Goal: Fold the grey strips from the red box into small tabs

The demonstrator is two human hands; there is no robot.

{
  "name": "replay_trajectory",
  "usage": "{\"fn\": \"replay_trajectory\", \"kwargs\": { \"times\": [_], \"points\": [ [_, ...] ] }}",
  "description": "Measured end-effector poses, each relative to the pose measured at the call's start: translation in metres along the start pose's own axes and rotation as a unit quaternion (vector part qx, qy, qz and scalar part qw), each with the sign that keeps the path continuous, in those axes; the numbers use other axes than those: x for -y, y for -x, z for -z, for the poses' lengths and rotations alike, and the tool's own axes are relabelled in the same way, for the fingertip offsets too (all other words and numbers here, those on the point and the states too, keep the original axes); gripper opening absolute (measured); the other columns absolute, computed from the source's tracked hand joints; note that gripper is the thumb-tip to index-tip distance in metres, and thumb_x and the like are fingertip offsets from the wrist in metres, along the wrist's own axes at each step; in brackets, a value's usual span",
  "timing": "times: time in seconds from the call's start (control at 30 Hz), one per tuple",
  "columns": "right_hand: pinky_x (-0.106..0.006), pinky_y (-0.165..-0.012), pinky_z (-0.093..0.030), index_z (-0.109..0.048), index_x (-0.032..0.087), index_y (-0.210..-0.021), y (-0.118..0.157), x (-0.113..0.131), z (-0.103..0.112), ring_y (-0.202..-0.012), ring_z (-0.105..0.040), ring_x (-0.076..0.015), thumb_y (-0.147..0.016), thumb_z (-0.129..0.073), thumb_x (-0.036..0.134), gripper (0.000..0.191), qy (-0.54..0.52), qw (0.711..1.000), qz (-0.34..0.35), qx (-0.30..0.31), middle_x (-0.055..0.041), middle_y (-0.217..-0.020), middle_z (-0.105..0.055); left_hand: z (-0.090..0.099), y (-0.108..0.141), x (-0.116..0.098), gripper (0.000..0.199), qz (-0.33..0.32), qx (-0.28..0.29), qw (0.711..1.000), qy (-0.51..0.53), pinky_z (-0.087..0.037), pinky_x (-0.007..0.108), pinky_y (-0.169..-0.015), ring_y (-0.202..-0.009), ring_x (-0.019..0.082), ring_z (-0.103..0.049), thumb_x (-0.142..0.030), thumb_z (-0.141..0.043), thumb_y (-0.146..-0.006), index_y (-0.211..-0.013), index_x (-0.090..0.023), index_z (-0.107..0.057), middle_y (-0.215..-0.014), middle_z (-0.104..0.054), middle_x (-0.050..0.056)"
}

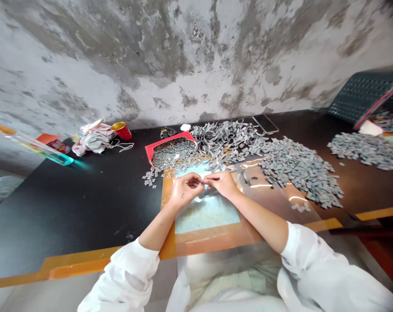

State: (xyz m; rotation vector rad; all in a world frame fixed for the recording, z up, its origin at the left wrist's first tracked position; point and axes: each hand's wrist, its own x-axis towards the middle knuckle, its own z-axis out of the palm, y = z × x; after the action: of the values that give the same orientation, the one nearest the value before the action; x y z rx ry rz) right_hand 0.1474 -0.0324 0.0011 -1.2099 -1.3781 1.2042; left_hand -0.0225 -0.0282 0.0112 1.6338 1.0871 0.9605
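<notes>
My left hand (186,190) and my right hand (223,183) meet over a pale blue sheet (203,216) on the table. Both are closed in a pinch, thumb against forefinger, with their fingertips nearly touching. What sits between the fingertips is too small to make out; a bit of grey (202,193) shows just below them. Beyond my left hand lies a red-rimmed tray (148,151) of small grey square pieces (170,155), some spilled out at its front. Behind my right hand is a heap of curled grey strips (230,134).
Short grey pieces (300,167) form a wide pile on the right, with another pile (368,149) beyond. A dark perforated basket (362,97) lies tipped at far right. A phone (265,124), red cup (121,131), crumpled cloth (94,139) and clear tube (37,145) line the back and left.
</notes>
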Motion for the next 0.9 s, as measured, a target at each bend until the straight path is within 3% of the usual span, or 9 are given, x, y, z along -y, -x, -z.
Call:
{"fn": "replay_trajectory", "kwargs": {
  "times": [0.13,0.27,0.43,0.53,0.6,0.7,0.77,0.83,0.9],
  "points": [
    [-0.025,-0.059,-0.049,-0.076,0.018,-0.076,0.001,0.004,0.001,-0.058,-0.063,-0.0144,-0.072,-0.068,0.032,0.017,0.027,0.999,0.019,0.019,-0.0029,-0.068,-0.072,0.006,-0.004,0.005,0.014,-0.007,0.033,0.999,0.010,-0.051,0.025,-0.060,-0.061,0.016,-0.064,-0.027,-0.068,-0.070,-0.078,-0.017,-0.062,-0.069,-0.067,0.003],
    [-0.027,-0.069,-0.049,-0.075,0.021,-0.084,0.002,0.014,0.003,-0.074,-0.066,-0.0163,-0.078,-0.064,0.028,0.015,0.168,0.983,0.076,0.010,-0.0039,-0.085,-0.074,0.011,-0.008,0.014,0.012,-0.059,0.035,0.993,-0.093,-0.049,0.025,-0.066,-0.067,0.015,-0.064,-0.028,-0.063,-0.074,-0.080,-0.018,-0.062,-0.074,-0.067,0.002],
    [-0.028,-0.072,-0.047,-0.071,0.024,-0.096,0.009,0.034,0.010,-0.083,-0.066,-0.0196,-0.078,-0.063,0.028,0.019,0.407,0.910,0.073,0.040,-0.0043,-0.094,-0.073,0.011,-0.008,0.015,0.012,-0.108,0.101,0.959,-0.243,-0.045,0.027,-0.072,-0.073,0.016,-0.061,-0.025,-0.054,-0.080,-0.088,-0.022,-0.062,-0.081,-0.065,0.001],
    [-0.034,-0.078,-0.047,-0.064,0.023,-0.114,0.021,0.053,0.018,-0.097,-0.064,-0.0272,-0.075,-0.068,0.035,0.041,0.478,0.873,0.069,0.074,-0.0081,-0.103,-0.071,0.009,-0.006,0.011,0.013,-0.128,0.132,0.948,-0.261,-0.043,0.027,-0.073,-0.076,0.016,-0.058,-0.024,-0.053,-0.081,-0.090,-0.022,-0.061,-0.084,-0.063,0.002],
    [-0.038,-0.081,-0.047,-0.065,0.024,-0.113,0.029,0.066,0.029,-0.102,-0.061,-0.0303,-0.074,-0.068,0.040,0.042,0.491,0.861,0.067,0.114,-0.0090,-0.104,-0.071,0.009,-0.006,0.009,0.012,-0.126,0.140,0.949,-0.252,-0.043,0.027,-0.073,-0.078,0.017,-0.058,-0.024,-0.052,-0.082,-0.090,-0.021,-0.061,-0.085,-0.062,0.003],
    [-0.036,-0.083,-0.047,-0.067,0.027,-0.111,0.025,0.076,0.065,-0.102,-0.062,-0.0269,-0.077,-0.065,0.047,0.040,0.446,0.883,0.074,0.128,-0.0069,-0.108,-0.070,0.009,-0.007,0.010,0.013,-0.115,0.144,0.953,-0.242,-0.042,0.027,-0.072,-0.078,0.017,-0.057,-0.024,-0.052,-0.083,-0.090,-0.021,-0.061,-0.085,-0.061,0.003],
    [-0.034,-0.088,-0.047,-0.066,0.028,-0.112,0.007,0.072,0.103,-0.103,-0.062,-0.0223,-0.083,-0.057,0.051,0.039,0.396,0.911,0.083,0.082,-0.0051,-0.114,-0.068,0.008,-0.008,0.012,0.013,-0.112,0.145,0.953,-0.243,-0.042,0.027,-0.071,-0.078,0.017,-0.056,-0.024,-0.052,-0.083,-0.091,-0.021,-0.062,-0.084,-0.061,0.003],
    [-0.033,-0.095,-0.043,-0.065,0.025,-0.115,-0.023,0.061,0.149,-0.108,-0.060,-0.0209,-0.088,-0.047,0.053,0.043,0.413,0.907,0.069,-0.051,-0.0072,-0.117,-0.066,0.008,-0.009,0.014,0.014,-0.112,0.148,0.952,-0.244,-0.042,0.027,-0.071,-0.077,0.017,-0.056,-0.024,-0.052,-0.083,-0.091,-0.021,-0.062,-0.084,-0.060,0.003],
    [-0.035,-0.103,-0.036,-0.060,0.022,-0.123,-0.059,0.046,0.196,-0.119,-0.053,-0.0222,-0.090,-0.044,0.052,0.048,0.485,0.851,-0.022,-0.201,-0.0101,-0.125,-0.060,0.007,-0.010,0.015,0.014,-0.108,0.152,0.952,-0.243,-0.042,0.027,-0.071,-0.076,0.017,-0.056,-0.025,-0.051,-0.084,-0.091,-0.021,-0.062,-0.084,-0.060,0.003]
  ]
}}
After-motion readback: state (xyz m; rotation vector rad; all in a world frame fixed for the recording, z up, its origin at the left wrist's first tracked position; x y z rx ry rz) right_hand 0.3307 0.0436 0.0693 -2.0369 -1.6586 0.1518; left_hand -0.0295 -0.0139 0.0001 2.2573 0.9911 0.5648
